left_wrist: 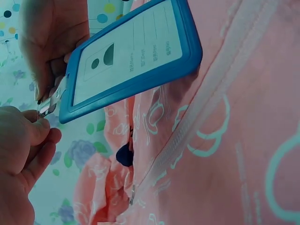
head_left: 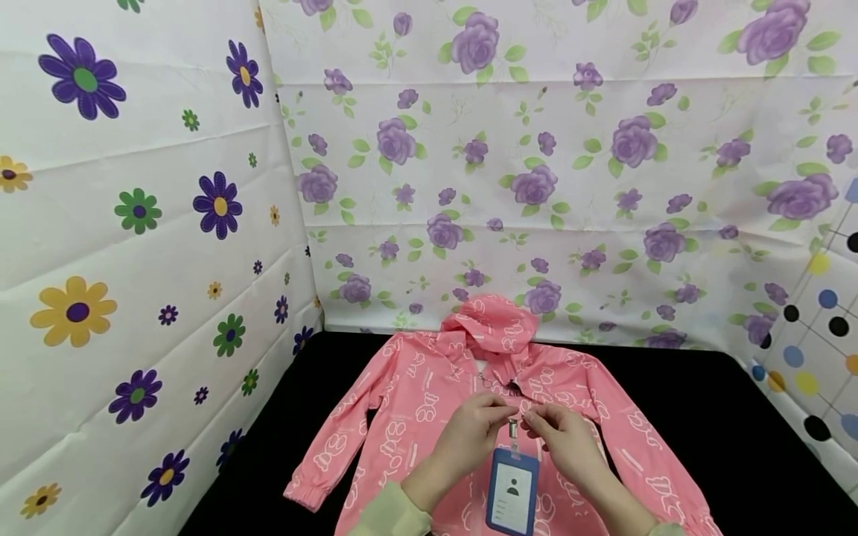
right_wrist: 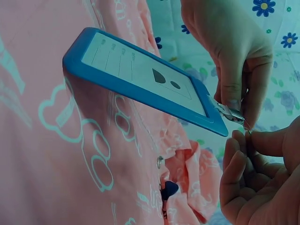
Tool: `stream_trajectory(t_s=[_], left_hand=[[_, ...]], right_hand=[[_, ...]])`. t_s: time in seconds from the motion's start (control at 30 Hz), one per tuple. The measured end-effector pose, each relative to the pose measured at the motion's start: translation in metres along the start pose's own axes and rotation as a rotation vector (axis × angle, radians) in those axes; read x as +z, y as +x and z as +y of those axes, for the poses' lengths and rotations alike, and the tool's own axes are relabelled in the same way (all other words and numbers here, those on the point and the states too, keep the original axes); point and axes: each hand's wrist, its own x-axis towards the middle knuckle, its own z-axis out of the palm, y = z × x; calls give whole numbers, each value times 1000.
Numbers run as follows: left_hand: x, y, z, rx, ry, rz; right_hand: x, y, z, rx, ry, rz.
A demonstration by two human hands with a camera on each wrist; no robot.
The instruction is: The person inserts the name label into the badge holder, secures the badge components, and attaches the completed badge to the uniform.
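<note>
A blue-framed ID badge holder (head_left: 512,491) hangs over a pink hooded jacket (head_left: 415,417), its white card printed with a dark figure icon. At its top is a small metal clip (head_left: 513,429). My left hand (head_left: 472,432) pinches at the clip's upper end; the thumb of that left hand (right_wrist: 234,61) lies along the metal in the right wrist view. Opposite it, my right hand (head_left: 566,439) has thumb and forefinger pinched on a thin strand (right_wrist: 247,125) at the clip's tip. The fingertips of the two hands are close together.
The jacket lies spread on a black table (head_left: 670,394), hood (head_left: 492,324) toward the back, sleeves out to both sides. A dark navy piece (right_wrist: 170,189) shows at its neck opening. Flower-printed sheets (head_left: 469,186) stand behind and at the left, a dotted one at the right.
</note>
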Motion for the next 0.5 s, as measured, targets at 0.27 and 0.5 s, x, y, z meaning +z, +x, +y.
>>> stream_trajectory(t_s=[0.27,0.5], left_hand=[[-2,1,3,28,138,-16],[-4,2,5,69,264,5]], right_hand=[[1,0,-1,7,19,-2],[3,-1,-1,9,63,-21]])
